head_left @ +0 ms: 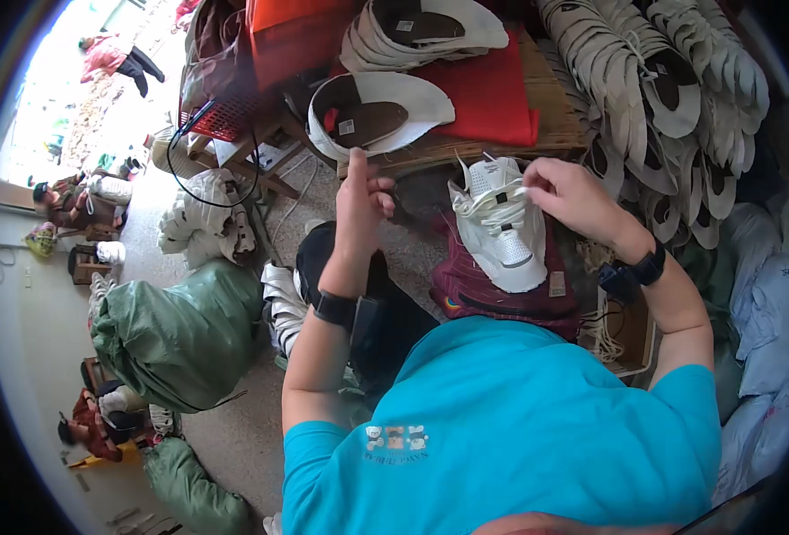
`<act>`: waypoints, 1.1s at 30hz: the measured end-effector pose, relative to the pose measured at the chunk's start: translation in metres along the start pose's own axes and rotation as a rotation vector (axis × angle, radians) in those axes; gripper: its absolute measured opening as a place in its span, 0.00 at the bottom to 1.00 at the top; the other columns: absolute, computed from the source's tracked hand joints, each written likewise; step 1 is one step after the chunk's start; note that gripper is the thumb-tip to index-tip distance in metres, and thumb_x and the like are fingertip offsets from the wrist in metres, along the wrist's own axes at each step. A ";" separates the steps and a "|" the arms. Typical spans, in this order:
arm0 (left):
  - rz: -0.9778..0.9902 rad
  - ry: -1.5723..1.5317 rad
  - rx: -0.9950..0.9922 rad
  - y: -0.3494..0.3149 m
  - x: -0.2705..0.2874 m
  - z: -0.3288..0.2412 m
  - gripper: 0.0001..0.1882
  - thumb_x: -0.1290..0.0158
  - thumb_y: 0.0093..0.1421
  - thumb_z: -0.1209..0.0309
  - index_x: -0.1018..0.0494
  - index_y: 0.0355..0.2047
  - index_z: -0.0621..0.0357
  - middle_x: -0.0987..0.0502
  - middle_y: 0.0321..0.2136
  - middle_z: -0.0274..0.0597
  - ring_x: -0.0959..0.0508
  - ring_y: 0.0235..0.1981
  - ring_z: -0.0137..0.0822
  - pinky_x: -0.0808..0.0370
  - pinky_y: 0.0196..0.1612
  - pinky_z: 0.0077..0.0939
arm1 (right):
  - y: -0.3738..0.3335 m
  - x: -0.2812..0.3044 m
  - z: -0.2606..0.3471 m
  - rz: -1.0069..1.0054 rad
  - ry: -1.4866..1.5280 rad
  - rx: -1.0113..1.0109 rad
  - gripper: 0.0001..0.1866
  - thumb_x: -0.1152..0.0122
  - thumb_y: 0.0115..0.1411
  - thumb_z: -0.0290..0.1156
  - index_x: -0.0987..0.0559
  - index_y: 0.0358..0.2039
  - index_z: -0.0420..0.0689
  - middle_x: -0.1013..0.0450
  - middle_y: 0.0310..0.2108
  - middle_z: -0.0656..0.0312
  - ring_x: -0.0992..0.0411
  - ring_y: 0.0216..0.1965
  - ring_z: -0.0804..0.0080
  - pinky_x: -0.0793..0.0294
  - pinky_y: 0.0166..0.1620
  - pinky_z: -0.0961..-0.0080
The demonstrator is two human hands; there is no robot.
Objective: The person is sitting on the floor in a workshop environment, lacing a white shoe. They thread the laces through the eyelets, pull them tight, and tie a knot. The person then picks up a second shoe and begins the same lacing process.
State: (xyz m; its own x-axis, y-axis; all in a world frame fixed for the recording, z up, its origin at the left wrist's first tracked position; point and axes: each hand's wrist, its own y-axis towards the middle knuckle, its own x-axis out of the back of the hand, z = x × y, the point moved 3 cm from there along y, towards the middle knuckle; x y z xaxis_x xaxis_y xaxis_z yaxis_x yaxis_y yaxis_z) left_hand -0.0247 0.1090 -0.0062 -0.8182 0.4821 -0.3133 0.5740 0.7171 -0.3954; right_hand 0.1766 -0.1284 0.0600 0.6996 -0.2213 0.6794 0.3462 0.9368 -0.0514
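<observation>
A white shoe upper (504, 234), with loops of white shoelace (501, 212) across its front, lies on maroon cloth (466, 290) over my lap. At the upper's right edge my right hand (577, 203) is closed, thumb and fingers pinched together on the shoelace. My left hand (359, 209) is raised to the left of the upper, apart from it. One of its fingers points up and the others are loosely bent and a little blurred; I see nothing in it. Just beyond it, a single white shoe upper (425, 96) with a dark insole rests on the bench edge.
A wooden bench (550, 116) ahead carries red cloth (501, 102) and a stack of uppers (367, 45). More nested uppers (604, 76) hang at right. A box of laces (631, 334) sits by my right elbow. Green sacks (180, 330) and other people (113, 423) are at left.
</observation>
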 end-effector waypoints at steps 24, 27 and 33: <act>-0.146 -0.152 -0.044 -0.022 0.033 0.040 0.16 0.49 0.61 0.70 0.29 0.50 0.59 0.26 0.32 0.35 0.30 0.25 0.24 0.31 0.27 0.19 | 0.169 -0.124 0.067 -0.194 -0.403 0.698 0.13 0.42 0.58 0.32 0.23 0.43 0.43 0.27 0.41 0.55 0.31 0.48 0.57 0.29 0.48 0.58; -0.218 -0.214 -0.047 -0.022 0.050 0.050 0.14 0.50 0.64 0.66 0.29 0.47 0.58 0.28 0.31 0.32 0.31 0.25 0.22 0.32 0.27 0.16 | 0.153 -0.108 0.080 0.009 0.245 0.529 0.14 0.49 0.66 0.31 0.23 0.49 0.42 0.25 0.46 0.57 0.28 0.50 0.63 0.28 0.51 0.65; -0.240 -0.181 -0.064 -0.018 0.037 0.045 0.12 0.54 0.68 0.63 0.31 0.46 0.55 0.30 0.30 0.31 0.33 0.23 0.21 0.34 0.24 0.16 | 0.062 -0.057 0.074 0.216 1.533 0.007 0.23 0.55 0.71 0.34 0.37 0.64 0.42 0.32 0.59 0.58 0.32 0.59 0.64 0.33 0.61 0.63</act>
State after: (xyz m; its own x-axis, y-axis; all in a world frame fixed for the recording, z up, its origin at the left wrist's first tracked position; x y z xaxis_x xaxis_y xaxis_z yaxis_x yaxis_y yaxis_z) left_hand -0.0640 0.0914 -0.0496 -0.9074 0.2015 -0.3687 0.3569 0.8328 -0.4232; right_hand 0.1120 -0.0376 0.0725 0.6837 -0.1390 -0.7164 0.1582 0.9866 -0.0404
